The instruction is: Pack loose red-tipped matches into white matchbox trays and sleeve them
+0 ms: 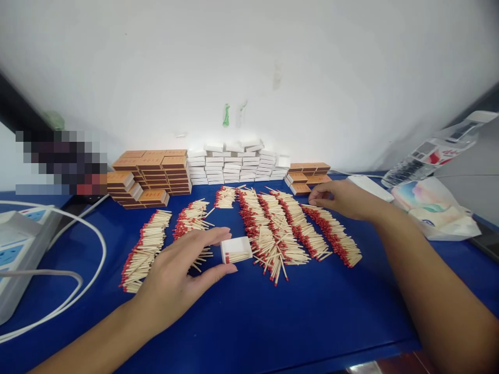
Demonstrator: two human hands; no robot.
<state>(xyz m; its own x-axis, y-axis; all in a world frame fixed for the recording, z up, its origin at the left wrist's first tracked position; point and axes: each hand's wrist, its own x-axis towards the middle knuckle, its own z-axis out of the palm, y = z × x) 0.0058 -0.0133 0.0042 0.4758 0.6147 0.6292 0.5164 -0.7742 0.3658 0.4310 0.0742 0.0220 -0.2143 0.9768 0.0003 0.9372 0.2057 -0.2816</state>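
Between the thumb and fingers of my left hand [181, 267] is a small white matchbox tray [236, 244], with a few red-tipped matches lying along its near side. My right hand [339, 197] has its fingers drawn together at the far end of the rightmost row of matches [337, 236]; what is between the fingertips is hidden. More rows of matches [268, 223] lie in the middle, their ends spreading near the tray. Further left, another match row [146, 249] lies beside my left wrist, and one row [191, 218] is partly covered by my left hand.
White trays [234, 163] are stacked against the wall, between orange matchboxes [156, 166] and a smaller matchbox stack [307, 176]. At left are a power strip [19, 249] and white cables. A tissue pack [432, 208] and plastic bottle [429, 156] are on the right of the blue table [273, 322].
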